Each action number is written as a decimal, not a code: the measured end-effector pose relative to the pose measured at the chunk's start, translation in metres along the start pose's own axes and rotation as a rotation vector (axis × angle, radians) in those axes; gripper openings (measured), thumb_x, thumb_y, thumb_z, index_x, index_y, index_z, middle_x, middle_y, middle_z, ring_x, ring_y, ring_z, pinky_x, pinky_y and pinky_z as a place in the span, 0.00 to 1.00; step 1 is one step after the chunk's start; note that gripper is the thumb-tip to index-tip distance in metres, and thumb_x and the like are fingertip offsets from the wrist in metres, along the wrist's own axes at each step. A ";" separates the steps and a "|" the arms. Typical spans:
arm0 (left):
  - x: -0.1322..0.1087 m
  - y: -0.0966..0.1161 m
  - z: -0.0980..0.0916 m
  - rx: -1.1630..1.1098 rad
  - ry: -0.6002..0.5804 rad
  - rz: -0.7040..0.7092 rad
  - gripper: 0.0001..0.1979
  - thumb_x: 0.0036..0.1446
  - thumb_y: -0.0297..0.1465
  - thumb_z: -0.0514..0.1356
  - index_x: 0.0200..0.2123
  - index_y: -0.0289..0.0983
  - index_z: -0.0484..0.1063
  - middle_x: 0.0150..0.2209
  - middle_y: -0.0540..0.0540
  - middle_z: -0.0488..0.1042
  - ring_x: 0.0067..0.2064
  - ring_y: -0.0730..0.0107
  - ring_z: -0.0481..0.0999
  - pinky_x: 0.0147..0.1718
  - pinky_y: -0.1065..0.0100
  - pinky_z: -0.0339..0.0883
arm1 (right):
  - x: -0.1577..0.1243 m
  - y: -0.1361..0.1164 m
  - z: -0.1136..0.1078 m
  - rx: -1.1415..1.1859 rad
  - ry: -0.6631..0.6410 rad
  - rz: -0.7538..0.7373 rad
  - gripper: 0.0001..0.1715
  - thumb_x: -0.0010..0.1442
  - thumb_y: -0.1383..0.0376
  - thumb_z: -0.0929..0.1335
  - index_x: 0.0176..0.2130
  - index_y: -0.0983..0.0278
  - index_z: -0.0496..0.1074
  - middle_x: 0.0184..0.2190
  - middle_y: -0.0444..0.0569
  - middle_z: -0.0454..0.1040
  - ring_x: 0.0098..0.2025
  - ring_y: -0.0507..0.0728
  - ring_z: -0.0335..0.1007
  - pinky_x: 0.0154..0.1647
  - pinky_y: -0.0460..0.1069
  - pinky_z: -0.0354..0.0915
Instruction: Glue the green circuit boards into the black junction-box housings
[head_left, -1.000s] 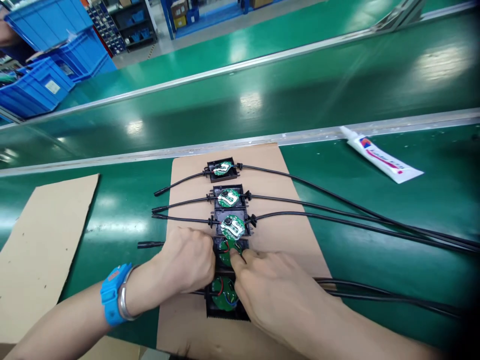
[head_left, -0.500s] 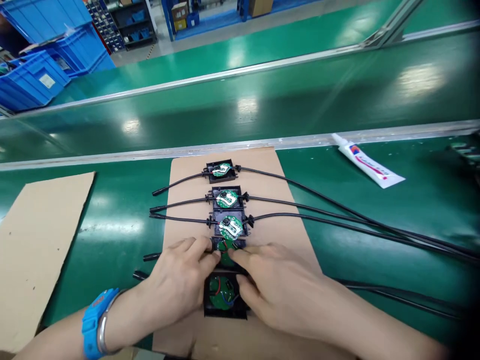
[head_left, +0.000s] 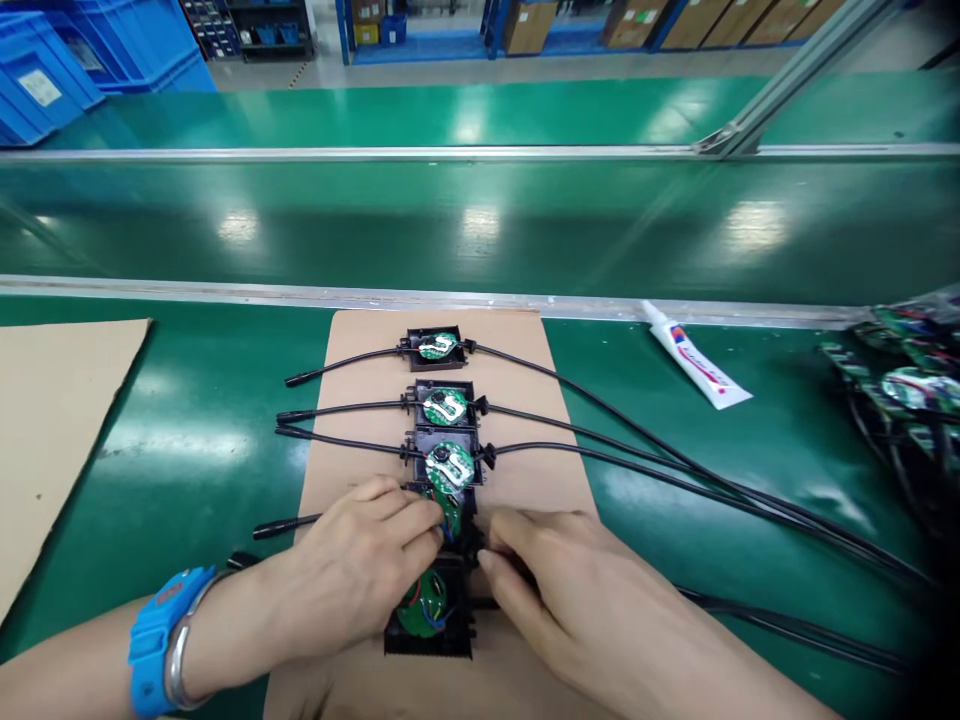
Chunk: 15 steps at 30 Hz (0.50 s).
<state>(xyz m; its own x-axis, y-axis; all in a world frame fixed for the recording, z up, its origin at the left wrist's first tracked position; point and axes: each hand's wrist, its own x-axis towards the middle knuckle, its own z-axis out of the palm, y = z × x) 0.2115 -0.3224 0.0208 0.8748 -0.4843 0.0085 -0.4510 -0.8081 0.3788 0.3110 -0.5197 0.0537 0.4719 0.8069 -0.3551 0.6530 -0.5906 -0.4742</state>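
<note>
Two bare hands flank a black case (head_left: 468,522), the fourth in a column counted from the far end; the case lies directly between them, to the right of the left hand (head_left: 367,570) and to the left of the right hand (head_left: 574,590); the column runs away from the person, whereas the line of the cables runs crosswise, from one hand toward the other; the left hand is curled, its fingertips over the left part of the case and at the edge of its green board (head_left: 452,514), and appears the nearer of the two to that board; the right hand has thumb and forefinger drawn close together at the case's right edge; whether either hand grips anything firmly cannot be told, the fingers hiding the contact; a black cable end (head_left: 281,527) emerges beyond the left hand, to its left; black cables (head_left: 795,637) emerge to the right of the right forearm; just beyond the fingertips sits a case whose round board (head_left: 450,467) bears a white patch; on the near side, between the hands, lies another open case (head_left: 429,643); cardboard (head_left: 367,332) underlies the column on the green worktop (head_left: 210,390); a white tube (head_left: 696,358) rests beyond the right hand, farther right.
</note>
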 end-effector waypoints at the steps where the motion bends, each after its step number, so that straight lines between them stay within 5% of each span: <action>1: -0.001 0.000 0.001 -0.005 0.005 0.001 0.13 0.63 0.23 0.50 0.48 0.34 0.69 0.49 0.41 0.72 0.47 0.62 0.71 0.48 0.59 0.65 | 0.001 0.001 -0.001 0.039 -0.041 -0.003 0.12 0.62 0.69 0.60 0.27 0.62 0.64 0.23 0.43 0.68 0.27 0.53 0.65 0.28 0.47 0.56; 5: -0.001 0.000 0.001 -0.051 0.023 0.013 0.13 0.61 0.23 0.52 0.47 0.34 0.69 0.52 0.42 0.71 0.50 0.62 0.71 0.50 0.59 0.64 | 0.000 0.007 0.001 0.182 -0.072 -0.123 0.12 0.62 0.73 0.60 0.27 0.63 0.62 0.24 0.40 0.67 0.27 0.49 0.63 0.27 0.43 0.56; 11: 0.001 0.000 -0.001 -0.066 0.006 0.005 0.11 0.61 0.23 0.52 0.44 0.36 0.70 0.48 0.42 0.74 0.47 0.61 0.72 0.49 0.60 0.64 | 0.002 0.030 0.029 -0.121 0.395 -0.402 0.14 0.63 0.75 0.58 0.29 0.65 0.65 0.26 0.46 0.65 0.28 0.53 0.61 0.27 0.47 0.56; 15: 0.002 0.001 -0.002 -0.081 0.003 -0.017 0.14 0.59 0.23 0.52 0.47 0.37 0.68 0.47 0.42 0.74 0.47 0.61 0.72 0.49 0.60 0.64 | 0.004 0.038 0.036 -0.195 0.438 -0.384 0.15 0.63 0.75 0.58 0.27 0.65 0.65 0.25 0.46 0.64 0.28 0.53 0.60 0.27 0.47 0.56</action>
<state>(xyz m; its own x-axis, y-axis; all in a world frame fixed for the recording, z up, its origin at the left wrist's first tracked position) 0.2134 -0.3232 0.0229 0.8829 -0.4695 0.0039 -0.4202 -0.7865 0.4525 0.3162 -0.5388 0.0048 0.3543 0.9144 0.1959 0.9014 -0.2782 -0.3318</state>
